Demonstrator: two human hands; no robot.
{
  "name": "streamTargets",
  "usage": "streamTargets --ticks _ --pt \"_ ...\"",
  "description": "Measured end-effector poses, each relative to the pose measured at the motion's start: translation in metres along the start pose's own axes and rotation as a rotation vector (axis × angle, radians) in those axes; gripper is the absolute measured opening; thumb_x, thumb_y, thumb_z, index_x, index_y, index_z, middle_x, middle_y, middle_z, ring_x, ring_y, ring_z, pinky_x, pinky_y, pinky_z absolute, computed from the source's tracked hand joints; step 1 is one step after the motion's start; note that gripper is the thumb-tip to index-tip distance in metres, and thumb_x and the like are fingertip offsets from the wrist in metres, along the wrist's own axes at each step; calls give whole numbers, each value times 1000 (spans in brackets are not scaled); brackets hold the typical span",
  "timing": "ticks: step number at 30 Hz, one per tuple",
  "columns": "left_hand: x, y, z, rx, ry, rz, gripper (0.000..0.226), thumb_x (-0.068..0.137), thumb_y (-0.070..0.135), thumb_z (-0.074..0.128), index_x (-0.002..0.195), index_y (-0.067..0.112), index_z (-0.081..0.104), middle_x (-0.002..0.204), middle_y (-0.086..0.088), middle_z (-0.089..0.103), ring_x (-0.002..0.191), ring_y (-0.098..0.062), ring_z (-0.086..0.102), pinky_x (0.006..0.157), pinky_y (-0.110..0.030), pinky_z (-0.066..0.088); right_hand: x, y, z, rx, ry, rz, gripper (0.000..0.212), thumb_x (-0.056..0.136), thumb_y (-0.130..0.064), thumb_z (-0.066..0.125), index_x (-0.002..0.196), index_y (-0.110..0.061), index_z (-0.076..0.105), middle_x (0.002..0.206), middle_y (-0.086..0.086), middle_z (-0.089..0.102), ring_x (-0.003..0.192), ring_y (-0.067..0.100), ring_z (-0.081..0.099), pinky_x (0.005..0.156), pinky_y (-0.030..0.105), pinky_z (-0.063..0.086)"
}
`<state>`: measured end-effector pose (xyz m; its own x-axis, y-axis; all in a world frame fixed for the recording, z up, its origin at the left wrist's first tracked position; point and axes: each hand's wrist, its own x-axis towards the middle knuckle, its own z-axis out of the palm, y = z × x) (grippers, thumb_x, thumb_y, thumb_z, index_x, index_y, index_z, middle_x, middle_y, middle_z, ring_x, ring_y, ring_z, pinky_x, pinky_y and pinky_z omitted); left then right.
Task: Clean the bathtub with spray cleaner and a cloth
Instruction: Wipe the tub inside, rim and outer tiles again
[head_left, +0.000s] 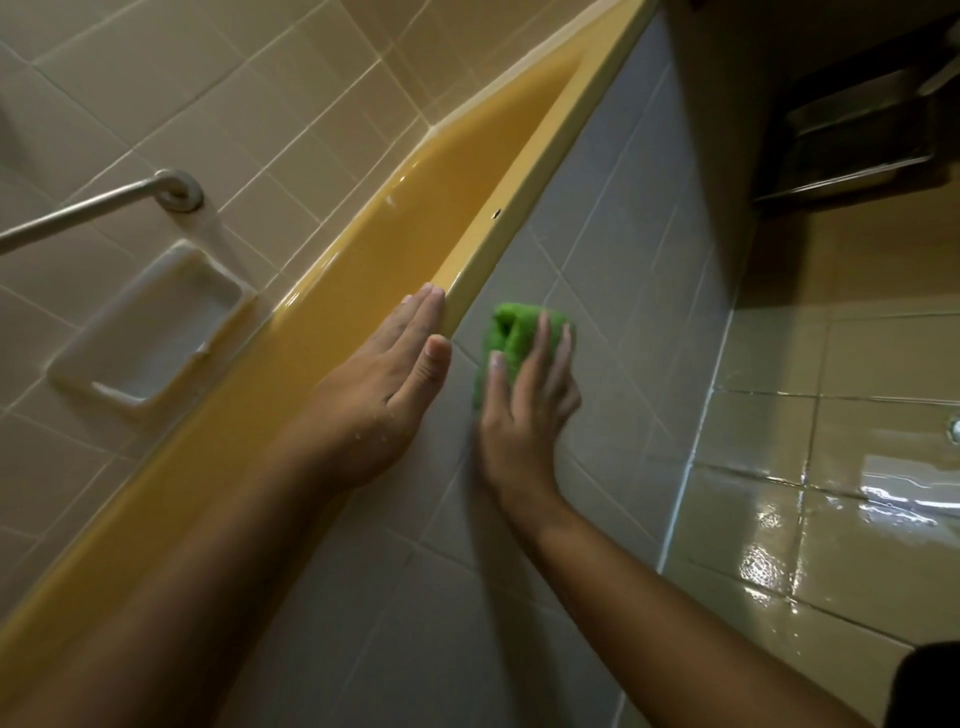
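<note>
Glossy tiled floor (831, 519), near right, lies wet. Right hand (524, 410), fingers straight and spread, presses a folded green cloth (511, 332) against the grey tiled outer panel (623, 234). Left hand (395, 374), fingers straight and together, rests on the yellow enamel bathtub (519, 208) rim. Basin glistens; panel wiping judged midway. Spray cleaner not seen.

Cloth (511, 340) on tub front (597, 291), below rim (470, 283).
</note>
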<state>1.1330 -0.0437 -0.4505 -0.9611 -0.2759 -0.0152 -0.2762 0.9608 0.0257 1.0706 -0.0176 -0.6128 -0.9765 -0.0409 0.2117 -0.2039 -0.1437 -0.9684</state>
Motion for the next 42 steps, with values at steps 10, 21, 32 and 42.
streamTargets --ticks 10,21,32,42 --pt "15 3 -1 -11 -6 -7 105 74 97 -6 163 42 -1 169 28 -5 150 15 -8 121 -14 -1 43 65 -11 11 -17 -199 63 107 -43 35 164 -20 23 173 5 11 160 16 8 127 40 10" --pt "24 5 -3 70 -33 -6 107 70 100 -3 162 46 -6 166 33 -12 148 16 -9 118 -13 0 1 233 -45 -24 -4 656 85 90 -54 26 162 -10 25 169 15 23 156 30 21 126 45 13" --pt "28 5 -1 137 -30 9 93 80 89 4 161 45 -9 167 31 -13 150 14 -11 120 -17 0 2 199 -26 -21 139 710 86 89 -54 23 162 -10 27 169 14 24 156 29 22 122 45 12" --pt "42 5 1 122 -2 38 97 80 91 3 163 41 -4 167 29 -11 151 13 -10 124 -20 3 35 14 -13 81 -143 -423 64 109 -41 35 164 -17 14 174 9 2 161 20 -3 127 56 11"
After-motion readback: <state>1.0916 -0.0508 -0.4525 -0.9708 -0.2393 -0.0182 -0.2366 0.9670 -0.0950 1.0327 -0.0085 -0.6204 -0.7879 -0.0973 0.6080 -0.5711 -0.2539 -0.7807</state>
